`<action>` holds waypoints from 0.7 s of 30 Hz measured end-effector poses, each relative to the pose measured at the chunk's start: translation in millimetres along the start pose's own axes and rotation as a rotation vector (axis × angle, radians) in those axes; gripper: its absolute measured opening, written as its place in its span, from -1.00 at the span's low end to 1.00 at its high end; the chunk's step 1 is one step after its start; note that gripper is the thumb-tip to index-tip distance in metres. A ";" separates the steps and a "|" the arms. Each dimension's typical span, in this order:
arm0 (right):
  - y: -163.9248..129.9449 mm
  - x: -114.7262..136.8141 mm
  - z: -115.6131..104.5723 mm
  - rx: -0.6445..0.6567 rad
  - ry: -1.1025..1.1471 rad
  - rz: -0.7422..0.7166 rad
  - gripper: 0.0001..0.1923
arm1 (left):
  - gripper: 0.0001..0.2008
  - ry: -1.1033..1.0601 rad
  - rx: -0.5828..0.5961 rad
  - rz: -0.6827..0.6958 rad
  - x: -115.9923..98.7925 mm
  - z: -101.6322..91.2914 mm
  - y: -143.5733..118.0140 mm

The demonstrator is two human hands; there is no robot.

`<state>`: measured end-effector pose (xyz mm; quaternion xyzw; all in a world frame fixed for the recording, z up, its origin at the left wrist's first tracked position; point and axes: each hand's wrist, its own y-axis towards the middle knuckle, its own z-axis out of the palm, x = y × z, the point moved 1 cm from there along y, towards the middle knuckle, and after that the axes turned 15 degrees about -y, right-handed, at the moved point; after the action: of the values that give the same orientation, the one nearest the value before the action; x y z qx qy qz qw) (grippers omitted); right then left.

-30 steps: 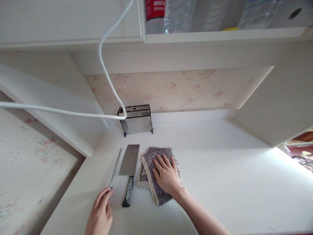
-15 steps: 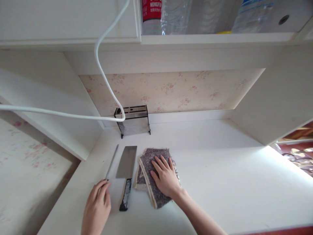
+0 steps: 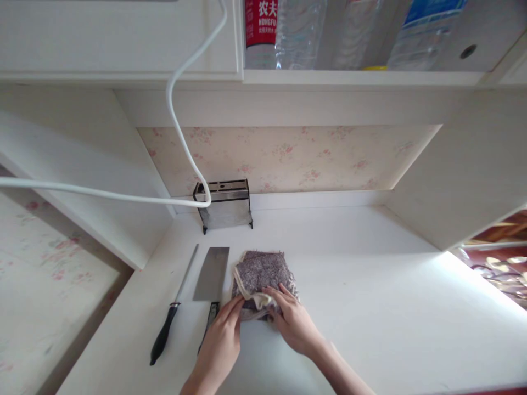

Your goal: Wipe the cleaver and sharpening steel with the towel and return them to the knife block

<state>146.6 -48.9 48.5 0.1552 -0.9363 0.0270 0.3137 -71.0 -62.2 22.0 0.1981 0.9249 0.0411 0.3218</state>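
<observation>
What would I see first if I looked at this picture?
Two bare hands, left hand and right hand, meet in the middle on a fuzzy grey folded cloth, lifting its near edge. Just left of it, a wide steel cleaver and a thin black-handled sharpening rod lie side by side on the white countertop.

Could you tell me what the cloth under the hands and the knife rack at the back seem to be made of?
The cloth looks like grey looped terry with a pale backing, shown where its near edge folds. The knife rack seems brushed steel, going by its dull sheen, with a dark slotted top.
</observation>
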 end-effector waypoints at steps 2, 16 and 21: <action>5.7 -2.4 3.8 -0.181 0.243 0.256 -0.55 | -0.55 -0.004 -0.017 -0.022 -2.1 -1.8 -1.8; 20.4 16.2 -8.5 -0.397 0.611 0.331 -0.49 | -0.68 -0.126 -0.152 -0.131 -21.7 -20.4 11.8; 33.7 26.0 -8.3 -0.266 0.823 0.392 -0.48 | -0.43 -0.195 -0.211 -0.060 -23.8 -22.2 52.4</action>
<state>121.4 -22.7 72.2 -0.0897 -0.7413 0.0247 0.6647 -49.8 -22.3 64.0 0.1382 0.8853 0.1092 0.4304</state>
